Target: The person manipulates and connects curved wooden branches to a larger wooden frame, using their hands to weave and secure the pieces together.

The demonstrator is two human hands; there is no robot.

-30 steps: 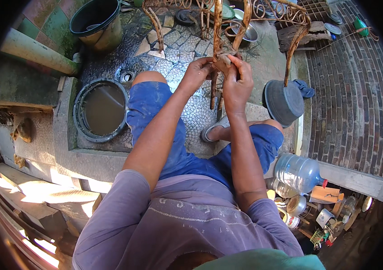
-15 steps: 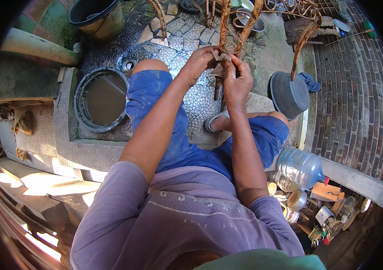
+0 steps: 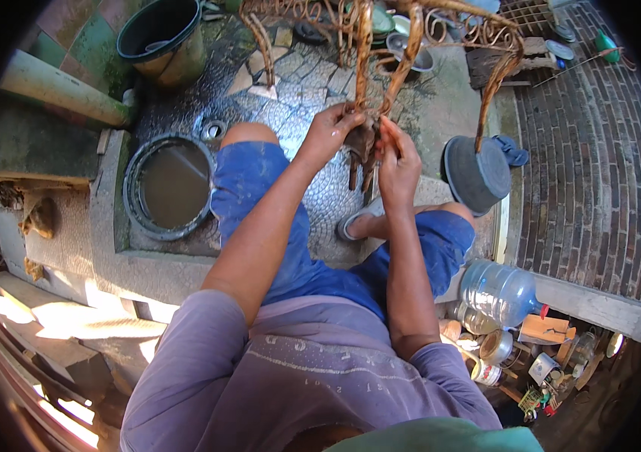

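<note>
A rusty brown metal furniture frame with scrollwork (image 3: 501,45) stands upturned or tilted in front of me, and its thin legs (image 3: 362,56) run down between my hands. My left hand (image 3: 329,135) is closed, pinching a limp, dark brown piece (image 3: 362,142) against the leg ends. Whether this piece is a rag or worn sandpaper I cannot tell. At its other side my right hand (image 3: 398,158) has its fingers pinched together by the joint of the legs. What lies between those fingertips is too small to make out. Two leg ends (image 3: 353,173) stick out below the brown piece.
A round tub of murky water (image 3: 130,184) sits to the left, with a tall bucket (image 3: 192,49) behind it. An overturned grey basin (image 3: 478,175) stands at right, near a frame leg. A large clear water bottle (image 3: 497,292) and several jars lie at lower right.
Both hands have come slightly nearer to me. The brown piece, bunched round the leg before, now hangs spread out. The frame has shifted, showing a second leg end, and my view has tilted up a little.
</note>
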